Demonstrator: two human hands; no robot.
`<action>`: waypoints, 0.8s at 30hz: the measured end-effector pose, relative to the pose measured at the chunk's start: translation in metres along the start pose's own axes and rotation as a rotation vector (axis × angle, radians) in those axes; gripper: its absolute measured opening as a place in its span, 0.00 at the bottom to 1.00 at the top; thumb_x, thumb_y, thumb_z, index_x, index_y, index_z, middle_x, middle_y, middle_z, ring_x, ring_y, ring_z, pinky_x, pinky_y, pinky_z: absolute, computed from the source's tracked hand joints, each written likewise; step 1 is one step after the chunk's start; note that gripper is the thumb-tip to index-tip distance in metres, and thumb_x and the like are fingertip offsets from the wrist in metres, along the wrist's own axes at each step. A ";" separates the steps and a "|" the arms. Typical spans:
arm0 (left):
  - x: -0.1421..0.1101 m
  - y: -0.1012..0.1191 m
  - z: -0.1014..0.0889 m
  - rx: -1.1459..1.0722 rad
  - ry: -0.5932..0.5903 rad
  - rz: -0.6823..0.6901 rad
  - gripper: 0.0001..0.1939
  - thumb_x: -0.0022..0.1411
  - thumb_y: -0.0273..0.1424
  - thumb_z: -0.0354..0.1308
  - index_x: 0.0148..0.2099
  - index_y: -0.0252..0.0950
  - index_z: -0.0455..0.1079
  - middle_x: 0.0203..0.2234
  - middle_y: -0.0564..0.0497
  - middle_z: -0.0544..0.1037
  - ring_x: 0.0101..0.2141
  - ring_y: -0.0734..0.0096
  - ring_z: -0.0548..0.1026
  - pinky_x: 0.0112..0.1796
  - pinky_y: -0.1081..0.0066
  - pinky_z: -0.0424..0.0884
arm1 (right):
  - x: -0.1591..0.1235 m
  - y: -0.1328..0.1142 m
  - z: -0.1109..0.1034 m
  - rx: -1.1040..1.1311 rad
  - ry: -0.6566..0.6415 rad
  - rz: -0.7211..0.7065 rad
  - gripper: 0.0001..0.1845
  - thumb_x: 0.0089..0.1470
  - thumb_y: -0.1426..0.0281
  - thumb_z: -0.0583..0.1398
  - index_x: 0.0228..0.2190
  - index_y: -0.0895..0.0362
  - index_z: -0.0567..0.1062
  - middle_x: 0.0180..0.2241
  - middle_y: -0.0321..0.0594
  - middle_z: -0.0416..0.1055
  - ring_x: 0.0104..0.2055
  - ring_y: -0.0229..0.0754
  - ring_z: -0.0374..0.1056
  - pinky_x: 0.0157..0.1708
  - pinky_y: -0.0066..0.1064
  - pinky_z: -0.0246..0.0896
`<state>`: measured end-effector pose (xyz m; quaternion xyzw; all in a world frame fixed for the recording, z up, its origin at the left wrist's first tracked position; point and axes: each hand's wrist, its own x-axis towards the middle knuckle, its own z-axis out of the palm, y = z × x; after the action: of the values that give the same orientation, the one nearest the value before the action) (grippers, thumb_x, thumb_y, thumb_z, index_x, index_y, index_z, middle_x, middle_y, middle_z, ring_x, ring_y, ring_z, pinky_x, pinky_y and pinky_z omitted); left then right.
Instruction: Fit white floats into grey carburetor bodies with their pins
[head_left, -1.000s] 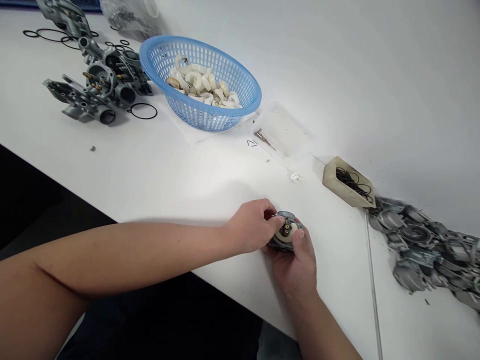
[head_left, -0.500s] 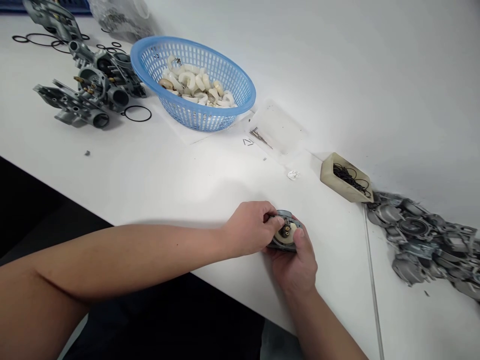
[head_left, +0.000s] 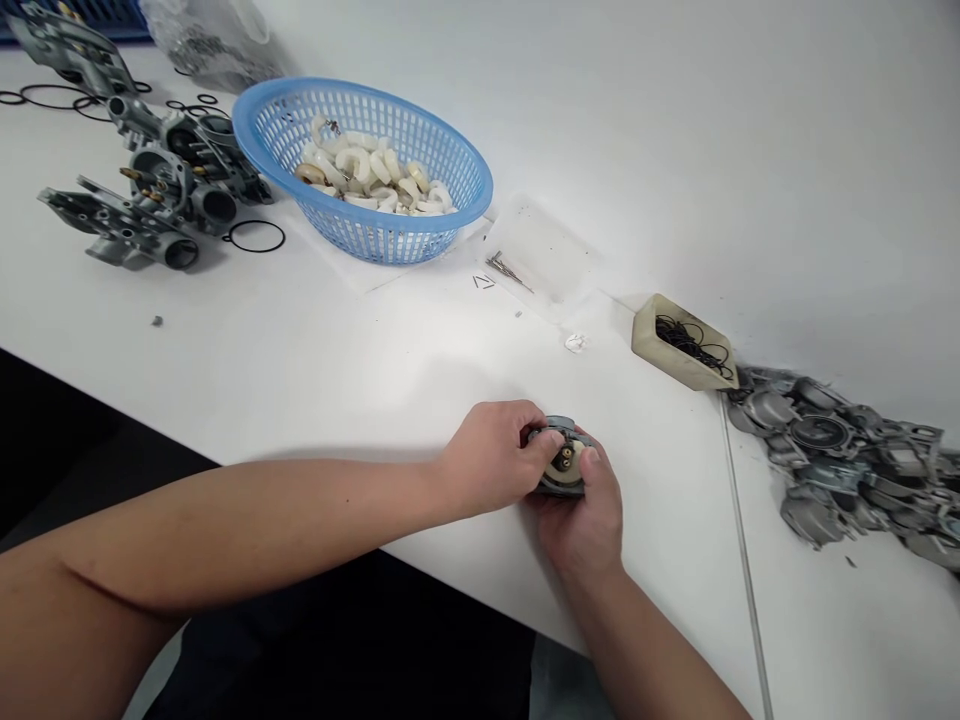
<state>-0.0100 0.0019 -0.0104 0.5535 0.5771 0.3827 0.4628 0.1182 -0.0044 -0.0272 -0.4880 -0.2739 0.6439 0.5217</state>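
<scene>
Over the tabletop's (head_left: 337, 380) near edge: one carb (head_left: 560, 490) gripped in right hand (head_left: 585, 520); left hand (head_left: 487, 455) narrowed at its rim, any small part between fingers hidden. One float (head_left: 574, 471) in, two jets (head_left: 567, 454) bare, open side uncovered. Toward left end, perhaps four bodies (head_left: 157, 180). One basket (head_left: 480, 200) (heaped, contents uncountable), one tray (head_left: 551, 245), one box (head_left: 671, 362).

Blue gridded oval plastic basket (head_left: 375, 240) at eleven o'clock; cream rectangular box (head_left: 670, 362) at three; grey-and-cream round metal part (head_left: 564, 472) at five.
</scene>
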 end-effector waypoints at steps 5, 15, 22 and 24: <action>0.001 -0.001 0.001 0.012 -0.003 -0.013 0.12 0.61 0.38 0.50 0.31 0.38 0.71 0.22 0.54 0.74 0.23 0.72 0.71 0.21 0.74 0.62 | 0.001 -0.001 -0.001 -0.004 -0.042 0.010 0.15 0.50 0.59 0.63 0.38 0.52 0.73 0.35 0.38 0.74 0.32 0.44 0.72 0.24 0.34 0.67; 0.001 0.000 0.000 0.107 -0.033 0.145 0.13 0.65 0.33 0.45 0.39 0.40 0.72 0.30 0.53 0.76 0.31 0.69 0.73 0.31 0.71 0.67 | 0.004 0.000 -0.003 0.067 -0.056 -0.003 0.15 0.51 0.59 0.64 0.40 0.51 0.73 0.37 0.36 0.74 0.36 0.42 0.72 0.32 0.35 0.69; -0.008 -0.002 0.003 0.242 -0.049 0.188 0.15 0.57 0.36 0.56 0.47 0.42 0.69 0.35 0.49 0.73 0.34 0.64 0.72 0.34 0.65 0.70 | 0.006 0.001 -0.004 0.157 -0.076 -0.010 0.12 0.55 0.60 0.61 0.39 0.53 0.73 0.35 0.36 0.74 0.36 0.41 0.72 0.36 0.35 0.69; -0.009 -0.002 0.004 0.242 -0.043 0.154 0.14 0.55 0.34 0.58 0.45 0.42 0.69 0.36 0.49 0.73 0.35 0.63 0.72 0.35 0.64 0.71 | 0.007 0.002 -0.003 0.148 -0.048 -0.018 0.12 0.55 0.60 0.61 0.39 0.53 0.72 0.35 0.36 0.74 0.36 0.40 0.72 0.35 0.34 0.69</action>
<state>-0.0067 -0.0076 -0.0127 0.6561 0.5646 0.3327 0.3742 0.1205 0.0008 -0.0325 -0.4299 -0.2423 0.6691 0.5556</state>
